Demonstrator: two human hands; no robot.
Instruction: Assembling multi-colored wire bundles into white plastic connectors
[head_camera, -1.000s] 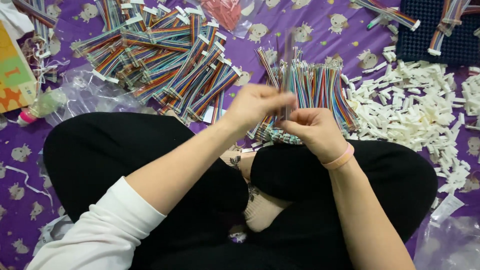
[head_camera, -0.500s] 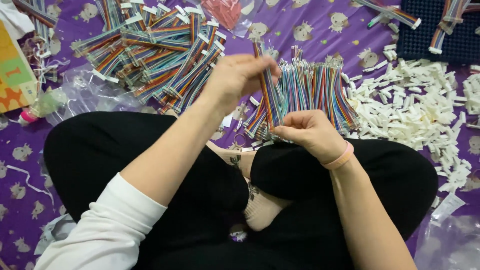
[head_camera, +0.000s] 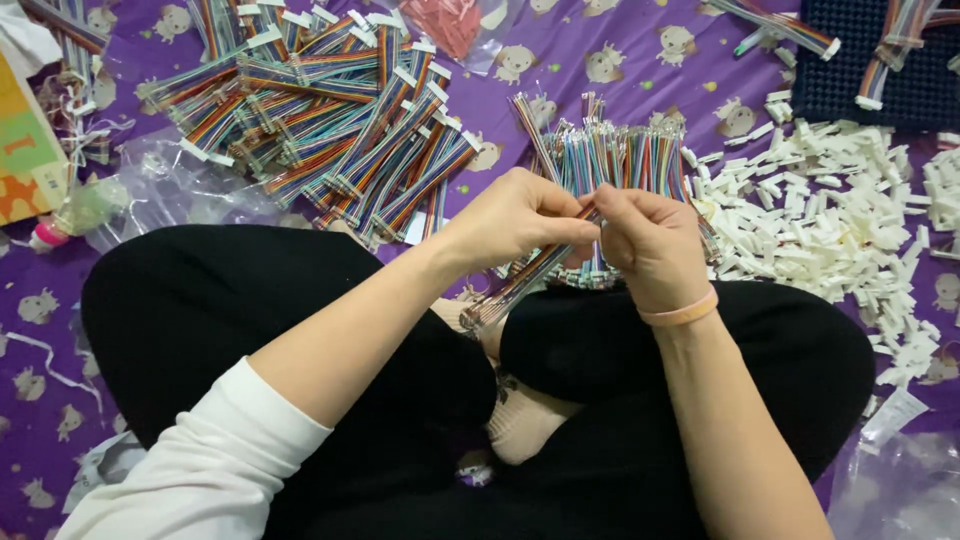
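The person sits cross-legged on a purple cloth, forearms angled inward so both hands meet above the lap. The left hand comes in from the lower left, wrist bent, fingers curled and pinching one flat strip of coloured wires. The strip slants from the fingertips down toward the knees, its free end fanned out over the black trousers. The right hand, a pink band on its wrist, faces the left, its thumb and fingers closed on the upper end of the same strip, so the two hands touch at the fingertips.

Just beyond the hands lies one bunch of loose wires. To the far left is one heap of finished strips, too many to count. On the right spreads a pile of small white plastic plugs, also beyond counting. One dark tray sits in the upper right corner.
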